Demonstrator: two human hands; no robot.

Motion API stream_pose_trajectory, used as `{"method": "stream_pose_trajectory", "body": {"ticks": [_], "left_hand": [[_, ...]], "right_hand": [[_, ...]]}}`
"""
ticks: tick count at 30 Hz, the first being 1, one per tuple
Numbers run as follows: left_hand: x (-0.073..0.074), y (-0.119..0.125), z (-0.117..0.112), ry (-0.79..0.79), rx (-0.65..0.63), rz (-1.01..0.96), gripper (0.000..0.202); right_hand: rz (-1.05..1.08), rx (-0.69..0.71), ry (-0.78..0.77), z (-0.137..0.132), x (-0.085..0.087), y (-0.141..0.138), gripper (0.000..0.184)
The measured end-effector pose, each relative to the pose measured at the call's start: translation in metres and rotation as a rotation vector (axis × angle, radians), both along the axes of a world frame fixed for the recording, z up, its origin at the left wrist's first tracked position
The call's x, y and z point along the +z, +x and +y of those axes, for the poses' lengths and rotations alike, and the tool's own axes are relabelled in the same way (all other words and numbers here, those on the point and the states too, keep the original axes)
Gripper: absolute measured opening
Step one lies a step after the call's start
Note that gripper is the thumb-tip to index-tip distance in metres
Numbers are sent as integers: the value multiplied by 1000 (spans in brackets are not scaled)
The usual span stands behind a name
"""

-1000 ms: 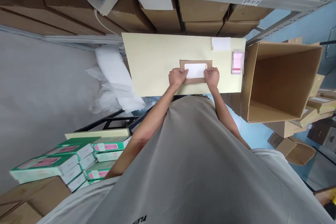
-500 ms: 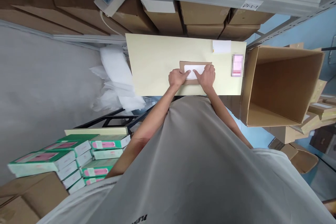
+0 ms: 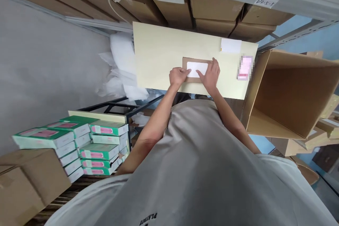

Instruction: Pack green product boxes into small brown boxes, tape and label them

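A small brown cardboard parcel with a white label on top lies on a pale yellow tabletop. My left hand is curled at the parcel's left end, its fingers pinching the label's left edge. My right hand lies flat with fingers stretched out over the label's right half, pressing on it.
A white slip and a pink item lie at the table's right. A large open carton stands on its side to the right. White foam wrap hangs at left; green and white boxes are stacked lower left. Shelved cartons sit behind.
My right hand has slid from the parcel's right end onto the label and flattened out. The view has shifted slightly; the left hand stays at the left end.
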State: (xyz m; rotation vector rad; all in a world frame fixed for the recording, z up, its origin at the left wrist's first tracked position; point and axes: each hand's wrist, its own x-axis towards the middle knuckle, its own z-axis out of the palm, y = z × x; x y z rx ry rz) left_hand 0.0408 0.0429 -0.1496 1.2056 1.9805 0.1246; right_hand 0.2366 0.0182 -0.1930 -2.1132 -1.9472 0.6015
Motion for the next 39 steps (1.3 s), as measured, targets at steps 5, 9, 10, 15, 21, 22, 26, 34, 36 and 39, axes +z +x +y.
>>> {"method": "stream_pose_trajectory", "body": {"ticks": [5,9,10,15,21,22,26,34,36,39], "left_hand": [[1,-7,-5,-1,8,-35,33],[2,-15,-7,-27,-43,-55,30],[2,-17,-8,-41,-66,-55,30],[8,-13,-14,101,-230,36,33],[3,22,-22,362,-760,-161,72],[0,24,-24,355,-818,-189,76],[-12,10,-38,328,-910,-188,88],[-12,-23,-56,313,-880,-109,86],[-10,-21,-56,314,-885,-103,87],[-8,-20,-56,303,-891,-109,90]], "right_hand": [[28,60,-4,15,-6,-17,108],[17,31,-9,9,-3,-6,108],[12,26,-15,5,-1,-2,107],[-21,55,-86,-16,16,-2,105],[-33,64,-124,-20,19,-12,85],[-32,22,-119,-20,18,-9,84],[-52,-165,-104,-23,18,10,94],[-98,-129,-123,-34,22,-16,91],[-119,-121,-145,-35,23,-23,92],[-113,-104,-172,-37,26,-22,91]]}}
